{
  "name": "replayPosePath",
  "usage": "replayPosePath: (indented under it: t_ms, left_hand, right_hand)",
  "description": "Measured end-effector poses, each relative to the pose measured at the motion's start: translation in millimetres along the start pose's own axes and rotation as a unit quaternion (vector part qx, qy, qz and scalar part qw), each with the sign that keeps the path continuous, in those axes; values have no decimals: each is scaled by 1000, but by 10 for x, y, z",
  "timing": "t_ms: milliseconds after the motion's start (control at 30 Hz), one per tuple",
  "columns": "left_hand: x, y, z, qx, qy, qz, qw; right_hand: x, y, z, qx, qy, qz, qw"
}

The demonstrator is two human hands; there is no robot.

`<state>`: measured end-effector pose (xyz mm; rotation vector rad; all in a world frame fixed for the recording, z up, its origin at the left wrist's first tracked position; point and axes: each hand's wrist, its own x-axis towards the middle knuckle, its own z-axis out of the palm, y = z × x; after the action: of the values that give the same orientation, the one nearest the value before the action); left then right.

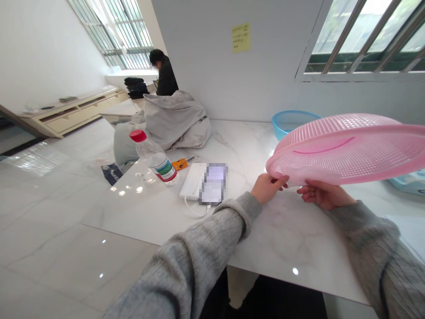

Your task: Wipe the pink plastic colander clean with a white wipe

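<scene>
A pink plastic colander with a fine mesh is held tilted above the right part of the table. At its lower left edge my left hand is closed, thumb and fingers pinching the rim. My right hand grips the lower rim farther right, its fingers curled beneath. Between the two hands, a pale, whitish patch lies against the colander; whether it is film, paper or a label I cannot tell. Behind the colander stands a blue basin, partly hidden.
On the white marbled table are a red-capped bottle, a white power bank cabled to a phone, and an orange packet. Grey cloth is heaped at the back. A light-blue item sits right. Another person works far off.
</scene>
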<state>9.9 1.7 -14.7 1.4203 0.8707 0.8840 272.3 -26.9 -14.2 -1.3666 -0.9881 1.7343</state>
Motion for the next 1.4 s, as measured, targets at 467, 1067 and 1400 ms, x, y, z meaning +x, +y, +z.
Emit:
replayPosePath:
  t_ms: [467,1067,1400]
  left_hand:
    - [86,-27,-153,32,135,88,986]
    - [76,2,-128,-37,122,119,985]
    - [91,-88,-39,-87,44,68,993]
  right_hand:
    - [36,-9,-85,3,47,-16,999]
    - [42,35,-100,10,55,-4,998]
    - [-21,-45,-20,5,20,4,1000]
